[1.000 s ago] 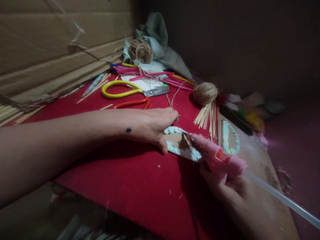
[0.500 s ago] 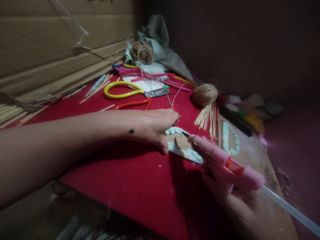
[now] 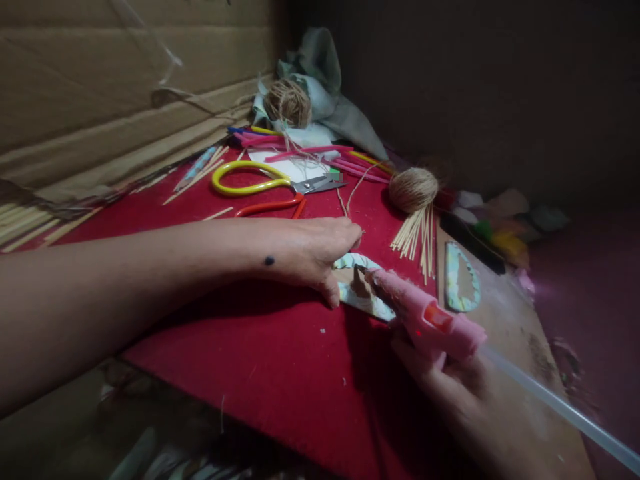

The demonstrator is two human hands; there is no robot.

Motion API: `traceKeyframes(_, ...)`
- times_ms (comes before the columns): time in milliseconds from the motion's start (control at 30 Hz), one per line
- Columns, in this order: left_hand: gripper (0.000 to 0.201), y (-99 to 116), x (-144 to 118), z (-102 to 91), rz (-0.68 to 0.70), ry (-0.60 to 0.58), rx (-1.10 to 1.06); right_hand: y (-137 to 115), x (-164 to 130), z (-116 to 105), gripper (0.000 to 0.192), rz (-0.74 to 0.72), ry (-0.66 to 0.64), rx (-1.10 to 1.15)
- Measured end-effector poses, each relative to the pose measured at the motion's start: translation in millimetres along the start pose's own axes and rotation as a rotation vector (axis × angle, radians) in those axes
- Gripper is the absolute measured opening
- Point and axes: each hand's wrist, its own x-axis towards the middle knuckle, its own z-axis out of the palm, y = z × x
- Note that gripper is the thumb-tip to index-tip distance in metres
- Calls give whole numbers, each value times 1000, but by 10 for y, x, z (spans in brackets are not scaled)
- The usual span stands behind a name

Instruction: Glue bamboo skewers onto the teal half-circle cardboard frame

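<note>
My right hand (image 3: 445, 387) is wrapped round the handle of a pink hot glue gun (image 3: 425, 310). A clear glue stick (image 3: 555, 393) runs out of the gun's back end. The dark nozzle points left, over a cardboard piece (image 3: 373, 303) whose edges are covered in pale blue-green patterned fabric. My left hand (image 3: 325, 257) grips the left end of this piece, thumb at the near edge and fingers at the far side. Part of the piece is hidden under that hand. Whether the nozzle touches the cardboard, I cannot tell.
Scissors (image 3: 280, 183) with yellow and red handles lie beyond my left hand. Twine balls (image 3: 414, 189), thin wooden sticks (image 3: 417, 240) and pink pipe cleaners (image 3: 310, 155) lie farther back. A second fabric-edged piece (image 3: 454, 287) rests at the right. Cardboard (image 3: 100, 80) stands along the left.
The glue gun has moved left in my right hand, its nozzle now nearer my left hand. My left hand stays on the piece.
</note>
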Motion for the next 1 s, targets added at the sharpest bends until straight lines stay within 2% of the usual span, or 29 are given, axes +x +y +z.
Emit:
traceKeyframes(233, 56, -39, 18, 29, 36, 19, 17, -8, -15, -32, 59, -9, -31, -28)
traceKeyframes(467, 55, -29, 9, 11, 39, 3, 10, -23, -38, -9, 52, -41, -47, 47)
traceKeyframes(700, 55, -22, 16, 15, 35, 11, 22, -17, -14, 32, 53, -93, 36, 93)
traceKeyframes(1000, 52, 11, 6, -8, 11, 3, 17, -3, 30, -35, 55, -1, -32, 22)
